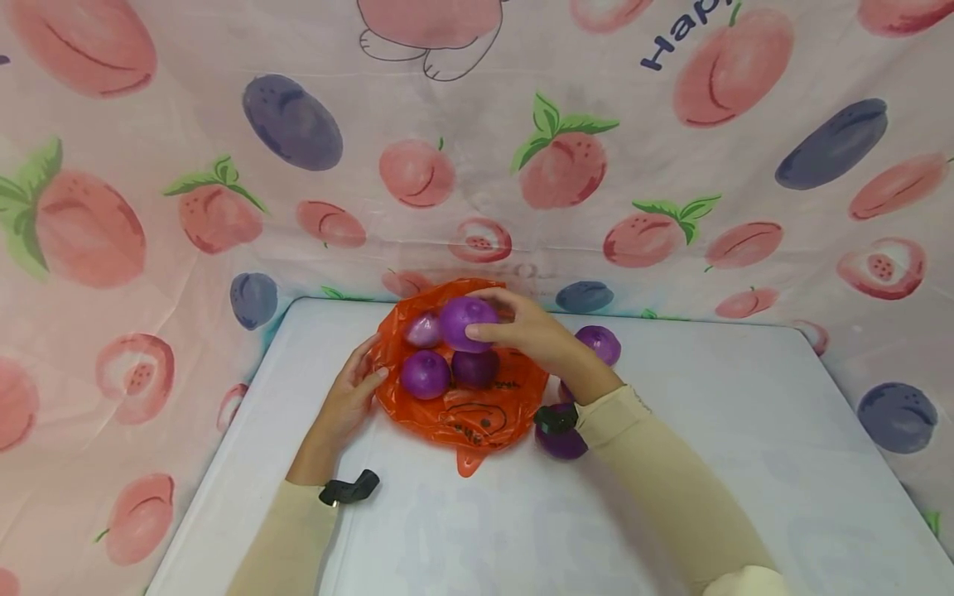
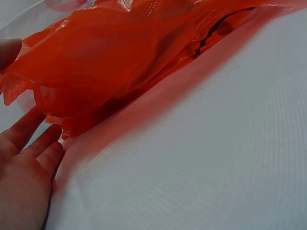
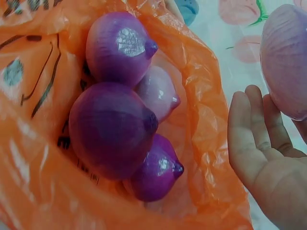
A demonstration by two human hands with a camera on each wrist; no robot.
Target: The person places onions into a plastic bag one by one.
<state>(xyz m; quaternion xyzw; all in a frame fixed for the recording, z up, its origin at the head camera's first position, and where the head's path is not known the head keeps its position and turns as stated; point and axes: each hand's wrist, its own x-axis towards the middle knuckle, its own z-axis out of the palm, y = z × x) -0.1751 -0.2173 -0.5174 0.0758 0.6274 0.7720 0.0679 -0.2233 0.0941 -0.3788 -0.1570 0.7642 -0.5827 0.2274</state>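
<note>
An orange plastic bag (image 1: 514,426) with black print lies spread open on the table, several purple onions (image 3: 112,132) inside it. My right hand (image 1: 525,331) holds another onion (image 1: 468,323) over the bag's mouth, thumb on the near side. In the right wrist view, that held onion (image 3: 288,62) shows at the upper right, above the fingers (image 3: 244,124). At the bag's left edge, my left hand (image 1: 354,393) has the rim between thumb and fingers. The left wrist view shows the fingertips (image 2: 55,153) at the crumpled orange edge.
To the right of the bag, an onion (image 1: 599,343) lies near the table's back, and another onion (image 1: 562,444) sits nearer, partly hidden by the right wrist's black strap (image 1: 555,418). Behind the white table (image 1: 417,530) hangs a fruit-printed cloth (image 1: 462,108).
</note>
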